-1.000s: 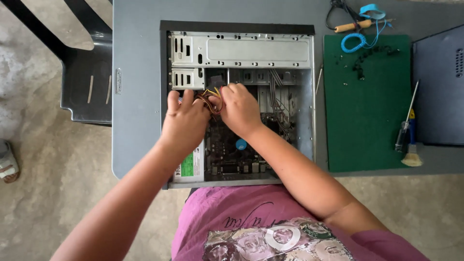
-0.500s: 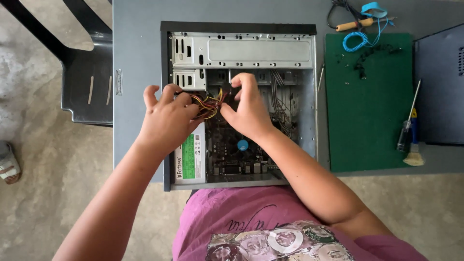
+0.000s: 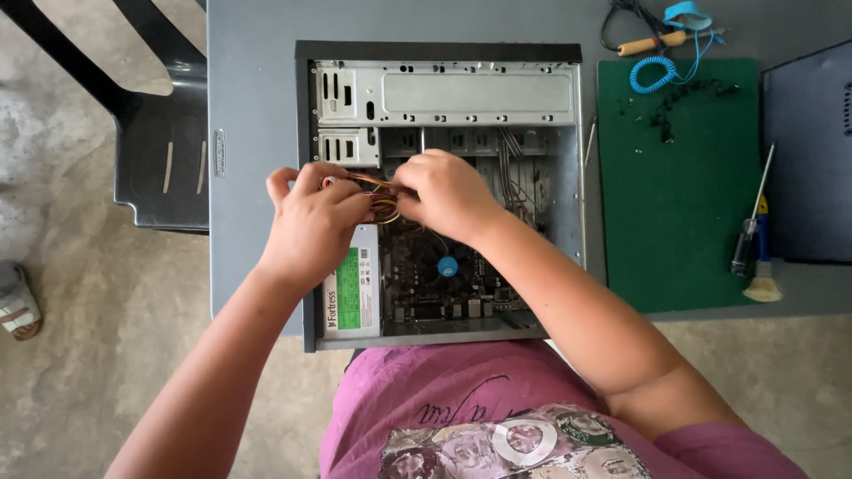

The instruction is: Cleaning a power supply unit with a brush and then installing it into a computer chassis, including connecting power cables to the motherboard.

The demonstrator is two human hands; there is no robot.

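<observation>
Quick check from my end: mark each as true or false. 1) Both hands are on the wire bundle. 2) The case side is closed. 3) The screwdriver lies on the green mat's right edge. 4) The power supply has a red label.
1) True: the left hand and right hand both grip the wire bundle.
2) False: the computer case lies open, its board showing.
3) True: the screwdriver lies at the right edge of the green mat.
4) False: the power supply has a green label.
</observation>
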